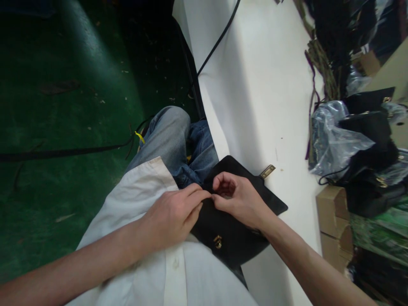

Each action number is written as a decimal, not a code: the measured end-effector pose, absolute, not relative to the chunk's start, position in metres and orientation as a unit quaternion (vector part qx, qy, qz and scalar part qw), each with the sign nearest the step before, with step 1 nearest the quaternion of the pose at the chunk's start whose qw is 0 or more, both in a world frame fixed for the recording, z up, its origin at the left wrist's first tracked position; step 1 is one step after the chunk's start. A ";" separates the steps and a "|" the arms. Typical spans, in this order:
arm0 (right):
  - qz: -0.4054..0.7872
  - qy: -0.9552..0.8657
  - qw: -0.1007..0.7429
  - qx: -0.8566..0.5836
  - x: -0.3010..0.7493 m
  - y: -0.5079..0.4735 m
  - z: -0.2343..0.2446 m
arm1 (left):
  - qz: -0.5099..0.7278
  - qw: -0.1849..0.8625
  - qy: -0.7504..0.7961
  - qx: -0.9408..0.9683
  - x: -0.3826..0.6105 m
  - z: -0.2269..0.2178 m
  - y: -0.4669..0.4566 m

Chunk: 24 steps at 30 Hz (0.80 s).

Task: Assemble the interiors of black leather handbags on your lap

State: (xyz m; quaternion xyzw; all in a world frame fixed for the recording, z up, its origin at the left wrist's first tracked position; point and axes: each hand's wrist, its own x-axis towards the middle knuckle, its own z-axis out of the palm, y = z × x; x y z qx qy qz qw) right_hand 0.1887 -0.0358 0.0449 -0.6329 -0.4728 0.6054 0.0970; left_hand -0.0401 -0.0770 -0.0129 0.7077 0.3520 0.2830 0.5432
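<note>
Bag: black, lying across the person's lap and over the near edge of the desk; the bag sits under both hands.
Metal parts: a gold clasp on the bag's body, and a gold tab sticking out from the flap over the desk's white top.
Left hand: the left hand has its fingers bent together, the tips meeting those of the other hand above the bag (whether they pinch anything is too small to tell).
Right hand: the right hand is curled, thumb and fingers bent into a loose ring; I cannot tell whether it grips anything.
Far edge of the desk: cardboard boxes, clear plastic and more black bags.
Near edge, farther along: a thin black cord crosses it.
Floor: the green floor lies beside the person's jeans.
</note>
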 end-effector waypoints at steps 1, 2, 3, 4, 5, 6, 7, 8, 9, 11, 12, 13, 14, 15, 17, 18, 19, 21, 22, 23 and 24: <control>0.612 -0.473 0.092 -0.627 0.189 -0.035 0.045 | 0.281 0.541 0.351 0.711 -0.042 -0.013 -0.077; 0.618 -0.475 0.087 -0.620 0.189 -0.034 0.046 | 0.277 0.537 0.346 0.718 -0.045 -0.012 -0.077; 0.621 -0.481 0.082 -0.614 0.188 -0.034 0.047 | 0.265 0.531 0.340 0.730 -0.047 -0.010 -0.077; 0.619 -0.492 0.076 -0.607 0.188 -0.033 0.048 | 0.249 0.523 0.335 0.744 -0.048 -0.008 -0.076; 0.614 -0.507 0.070 -0.601 0.187 -0.032 0.049 | 0.228 0.514 0.333 0.757 -0.048 -0.004 -0.075; 0.604 -0.527 0.064 -0.594 0.187 -0.031 0.051 | 0.202 0.506 0.334 0.770 -0.047 0.000 -0.074; 0.591 -0.552 0.059 -0.585 0.187 -0.029 0.052 | 0.177 0.494 0.336 0.782 -0.045 0.004 -0.073; 0.575 -0.579 0.054 -0.576 0.187 -0.028 0.053 | 0.153 0.476 0.341 0.796 -0.043 0.009 -0.072; 0.559 -0.604 0.050 -0.566 0.187 -0.027 0.055 | 0.132 0.453 0.345 0.811 -0.041 0.013 -0.070; 0.531 -0.641 0.050 -0.552 0.187 -0.026 0.057 | 0.105 0.405 0.348 0.839 -0.039 0.019 -0.066; 0.524 -0.650 0.051 -0.548 0.187 -0.026 0.058 | 0.103 0.395 0.336 0.849 -0.040 0.020 -0.063; 0.525 -0.653 0.051 -0.544 0.187 -0.027 0.059 | 0.108 0.403 0.312 0.854 -0.042 0.021 -0.060; 0.531 -0.652 0.050 -0.539 0.187 -0.028 0.060 | 0.116 0.429 0.280 0.851 -0.047 0.022 -0.057; 0.538 -0.651 0.047 -0.533 0.187 -0.030 0.061 | 0.126 0.469 0.247 0.839 -0.052 0.022 -0.053; 0.539 -0.662 0.040 -0.520 0.185 -0.034 0.062 | 0.142 0.563 0.200 0.789 -0.064 0.023 -0.044; 0.533 -0.671 0.040 -0.513 0.183 -0.036 0.062 | 0.143 0.606 0.190 0.759 -0.069 0.023 -0.041; 0.526 -0.682 0.042 -0.507 0.182 -0.037 0.062 | 0.141 0.639 0.193 0.732 -0.073 0.024 -0.039; 0.518 -0.693 0.050 -0.499 0.180 -0.039 0.060 | 0.129 0.661 0.249 0.696 -0.074 0.025 -0.038; 0.522 -0.693 0.052 -0.494 0.178 -0.038 0.058 | 0.123 0.653 0.291 0.688 -0.071 0.025 -0.040; 0.530 -0.690 0.052 -0.489 0.177 -0.037 0.057 | 0.114 0.628 0.355 0.683 -0.066 0.026 -0.043; 0.539 -0.688 0.052 -0.484 0.176 -0.036 0.056 | 0.105 0.604 0.397 0.683 -0.061 0.027 -0.047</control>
